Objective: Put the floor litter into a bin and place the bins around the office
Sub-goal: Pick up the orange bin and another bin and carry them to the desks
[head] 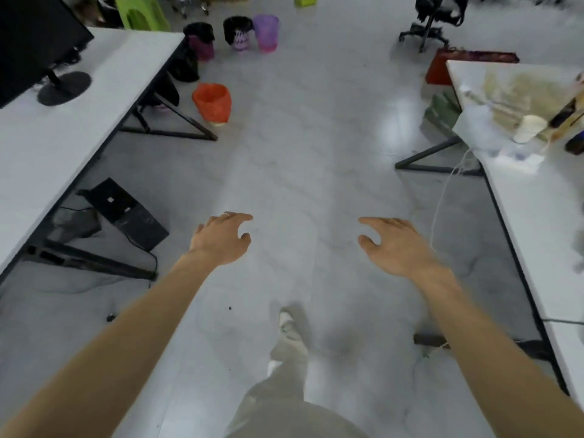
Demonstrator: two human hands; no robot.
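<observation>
Both arms reach forward over a pale floor aisle. My left hand [222,238] is open, fingers spread, holding nothing. My right hand [393,245] is likewise open and empty. Ahead on the left stands a bin with an orange-red liner [212,102] beside the desk leg. Farther back are three bins in a row: a magenta bin with a black liner [200,41], a pink-white bin with a black liner [238,33] and a translucent purple bin [266,32]. A small dark speck [229,308] lies on the floor near my feet.
White desks flank the aisle: the left desk [94,99] carries a monitor [28,49], the right desk [531,210] holds clutter and a hanging white cable [442,197]. A black box [126,213] lies under the left desk. An office chair [433,23] and a red bag [439,69] stand far right.
</observation>
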